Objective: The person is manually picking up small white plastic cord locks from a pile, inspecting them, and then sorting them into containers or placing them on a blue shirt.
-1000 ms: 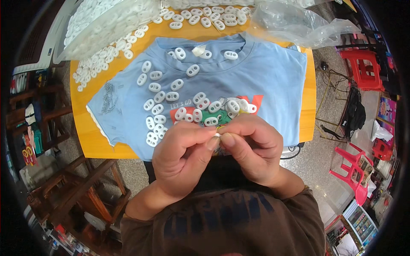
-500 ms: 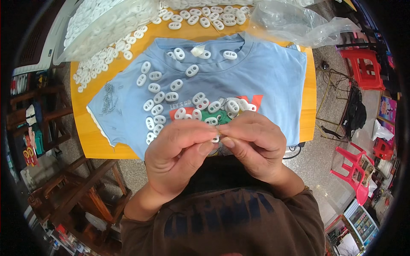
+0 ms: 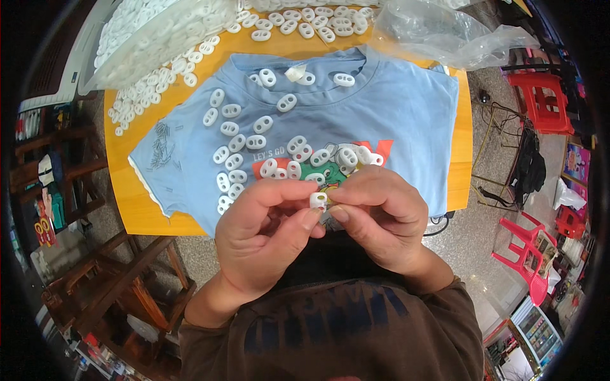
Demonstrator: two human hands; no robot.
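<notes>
Over the shirt's near edge, my left hand [image 3: 267,222] pinches a small white two-holed cord lock [image 3: 318,200] at its fingertips. My right hand [image 3: 381,216] is closed close against the same piece, thumb and index nearly together. Whatever it pinches is too small to make out. Beneath and beyond both hands lies a light blue T-shirt [image 3: 406,108] with a printed front. Several more white oval cord locks [image 3: 255,142] are scattered over it, some bunched just past my fingers. Thin dark metal bits, like small springs or pins [image 3: 162,149], lie on its left sleeve.
A clear bin [image 3: 159,44] heaped with white pieces stands far left on the yellow table [image 3: 130,209]. Loose cord locks [image 3: 305,30] lie along the far side beside a clear plastic bag [image 3: 445,38]. Red stools [image 3: 540,105] stand right, wooden furniture [image 3: 121,286] left.
The cord lock at my fingertips now shows more fully, as my left index finger has lifted off its top. My hands have stayed in nearly the same place.
</notes>
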